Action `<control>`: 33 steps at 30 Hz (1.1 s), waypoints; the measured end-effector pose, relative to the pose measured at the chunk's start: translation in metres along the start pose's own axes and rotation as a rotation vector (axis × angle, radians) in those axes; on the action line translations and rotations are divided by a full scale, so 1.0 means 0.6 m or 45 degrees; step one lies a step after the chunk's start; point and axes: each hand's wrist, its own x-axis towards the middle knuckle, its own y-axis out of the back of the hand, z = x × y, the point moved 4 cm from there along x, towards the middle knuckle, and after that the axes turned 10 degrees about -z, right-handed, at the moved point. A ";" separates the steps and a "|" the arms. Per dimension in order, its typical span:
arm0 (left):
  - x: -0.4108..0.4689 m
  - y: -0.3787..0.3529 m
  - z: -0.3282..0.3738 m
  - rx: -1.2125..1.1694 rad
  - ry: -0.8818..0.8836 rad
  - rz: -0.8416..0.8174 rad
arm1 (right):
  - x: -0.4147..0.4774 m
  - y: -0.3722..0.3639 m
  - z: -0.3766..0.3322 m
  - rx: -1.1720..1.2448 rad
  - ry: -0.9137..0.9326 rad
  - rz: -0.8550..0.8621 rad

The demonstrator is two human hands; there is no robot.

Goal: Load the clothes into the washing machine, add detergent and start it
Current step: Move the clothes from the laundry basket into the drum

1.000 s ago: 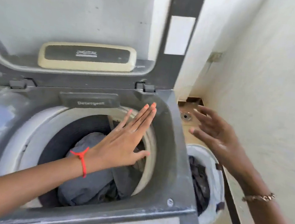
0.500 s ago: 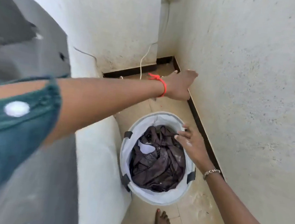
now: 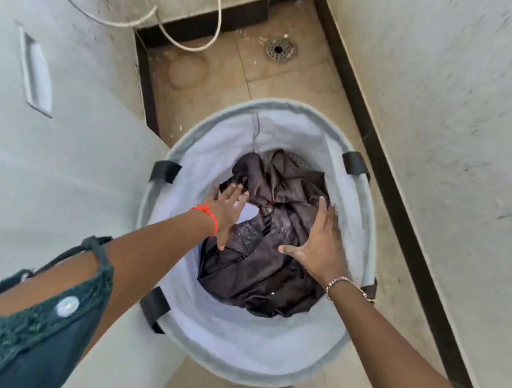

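Observation:
A round white laundry basket with black handle tabs stands on the floor beside the washing machine's white side. Dark brown clothes lie crumpled in it, with a small white patch showing near the left. My left hand, a red thread at its wrist, reaches into the basket with fingers spread over the clothes' left part. My right hand, a bracelet at its wrist, hovers with fingers spread over the right part of the pile. Neither hand has closed on cloth. The machine's drum is out of view.
A floor drain sits in the tiled corner beyond the basket. White hoses or cables hang along the back wall. A rough wall with a dark skirting runs close on the right. A bare foot shows below the basket.
The view has swung from the machine's drum down to the basket. Both hands have dropped into the basket over the brown clothes; the left one was stretched out above it half a second ago.

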 end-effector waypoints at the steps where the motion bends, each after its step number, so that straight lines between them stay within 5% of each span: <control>1: 0.018 -0.013 -0.003 -0.010 0.025 0.043 | 0.016 -0.010 0.004 -0.010 -0.011 0.007; 16: 0.141 -0.099 0.034 -0.154 0.140 0.394 | 0.101 -0.120 0.042 -0.465 -0.206 0.143; 20: 0.119 -0.076 0.037 0.105 0.199 0.886 | 0.114 -0.132 0.045 -0.431 -0.214 0.133; 24: 0.104 -0.027 0.056 0.219 -0.136 1.307 | 0.120 -0.141 0.046 -0.438 -0.204 0.153; 27: 0.112 0.012 0.070 0.396 -0.150 1.334 | 0.125 -0.148 0.054 -0.386 -0.175 0.176; 33: 0.171 0.024 0.070 0.344 -0.137 0.959 | 0.130 -0.153 0.062 -0.183 -0.086 0.149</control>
